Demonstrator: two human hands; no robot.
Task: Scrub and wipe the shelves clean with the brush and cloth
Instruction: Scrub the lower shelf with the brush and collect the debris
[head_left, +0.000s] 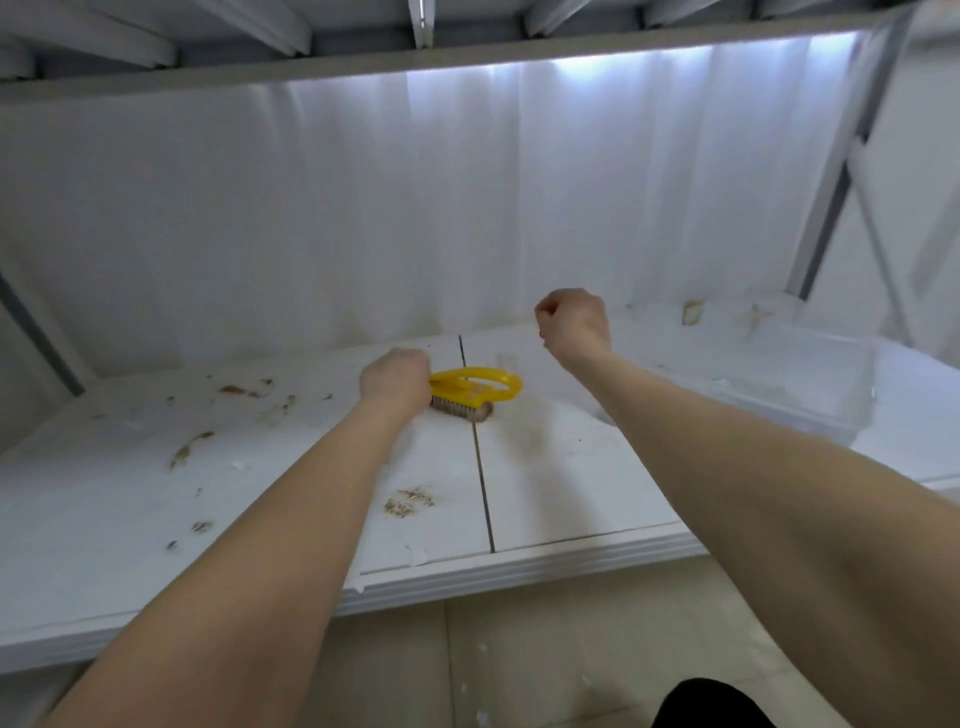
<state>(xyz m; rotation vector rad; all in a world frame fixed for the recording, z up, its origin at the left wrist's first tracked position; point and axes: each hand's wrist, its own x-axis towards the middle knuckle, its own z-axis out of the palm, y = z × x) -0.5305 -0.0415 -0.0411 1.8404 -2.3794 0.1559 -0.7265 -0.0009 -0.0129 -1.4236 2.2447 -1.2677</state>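
Yellow brush (478, 388) sits bristles-down on the shelf (571, 499) seam. Your left hand (395, 382) grips its handle end. Your right hand (574, 325), at the brush's 1 o'clock, is fisted and holds nothing visible. Scrub step, likely early: brown stains (402, 503) lie at the brush's 6 and 9 o'clock. Next, press down and drag toward 6 o'clock. No cloth in view.

Seen only in part from the head view. Bare along the whole visible length of the left forearm (249, 545) and the right forearm (753, 493), broad at the lower edge and narrowing toward the wrists. Likewise uncovered at the left hand (395, 382) and the right hand (574, 325). Clad in something black (711, 704) at the bottom edge, too cropped to tell whether garment or shoe.
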